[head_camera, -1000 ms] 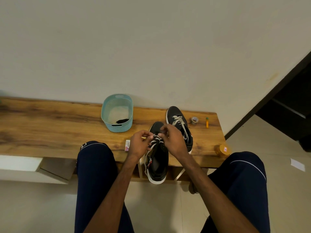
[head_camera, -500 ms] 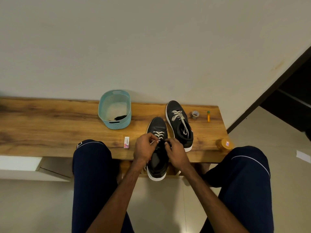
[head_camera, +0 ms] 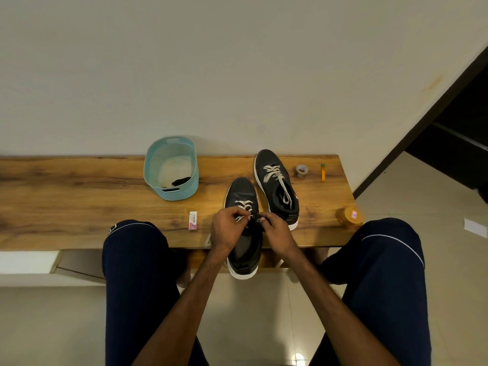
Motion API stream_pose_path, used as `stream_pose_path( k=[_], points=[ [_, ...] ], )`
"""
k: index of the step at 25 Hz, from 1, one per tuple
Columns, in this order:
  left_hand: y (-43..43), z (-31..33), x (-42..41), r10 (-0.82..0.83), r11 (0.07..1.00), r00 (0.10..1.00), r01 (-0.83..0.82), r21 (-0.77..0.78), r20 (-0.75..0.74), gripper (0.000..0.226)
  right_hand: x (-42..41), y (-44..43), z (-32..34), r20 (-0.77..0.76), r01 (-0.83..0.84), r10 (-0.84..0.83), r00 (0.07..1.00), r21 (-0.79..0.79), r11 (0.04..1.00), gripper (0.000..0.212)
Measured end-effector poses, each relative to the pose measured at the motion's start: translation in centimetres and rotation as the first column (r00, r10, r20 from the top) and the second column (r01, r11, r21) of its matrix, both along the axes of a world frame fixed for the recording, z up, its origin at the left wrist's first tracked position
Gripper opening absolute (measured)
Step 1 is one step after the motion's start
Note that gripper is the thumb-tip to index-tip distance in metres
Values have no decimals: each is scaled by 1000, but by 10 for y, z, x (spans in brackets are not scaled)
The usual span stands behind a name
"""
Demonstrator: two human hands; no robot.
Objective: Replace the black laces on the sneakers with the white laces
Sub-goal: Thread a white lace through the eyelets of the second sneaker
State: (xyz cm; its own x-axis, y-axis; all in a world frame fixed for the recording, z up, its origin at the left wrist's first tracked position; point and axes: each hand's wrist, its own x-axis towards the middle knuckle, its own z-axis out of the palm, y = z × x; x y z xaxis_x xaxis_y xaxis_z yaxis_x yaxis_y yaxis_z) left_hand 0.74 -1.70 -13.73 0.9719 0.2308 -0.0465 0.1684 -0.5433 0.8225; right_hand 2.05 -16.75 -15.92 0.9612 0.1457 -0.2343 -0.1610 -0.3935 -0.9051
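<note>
Lacing near sneaker (head_camera: 240, 187) halfway: left hand (head_camera: 229, 227) pinching white lace (head_camera: 244, 206), right hand (head_camera: 275, 229) gripping its upper; second sneaker (head_camera: 272, 161) at one o'clock already white-laced.

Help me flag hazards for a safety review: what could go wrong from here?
1. The near sneaker has its heel hanging past the table edge. A hard pull on the white lace, pinched by the left hand, might tip it off, though the right hand grips its upper.
2. The orange jar sits at the table's corner beside the knee, so a leg shift could knock it off.
</note>
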Motion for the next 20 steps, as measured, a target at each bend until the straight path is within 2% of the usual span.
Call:
stream_pose_path(
  k=[5,11,15,16,20],
  points=[
    [4,1,1,-67,994,998,67,-83,1,17,1,2,-2,-6,18,-18,1000,31,999,28],
    [1,-1,3,-80,997,997,80,-11,-23,25,-1,3,0,-40,23,-21,999,50,999,27],
    [-4,3,1,-30,999,999,31,25,-25,31,1,5,9,-212,143,-84,974,280,949,27],
    [-5,3,0,-30,999,999,30,37,-24,31,3,6,9,-220,166,-103,970,292,942,28],
    [0,4,-2,-49,998,998,50,41,-34,32,9,14,3,-111,180,-164,980,155,971,8]
  ],
)
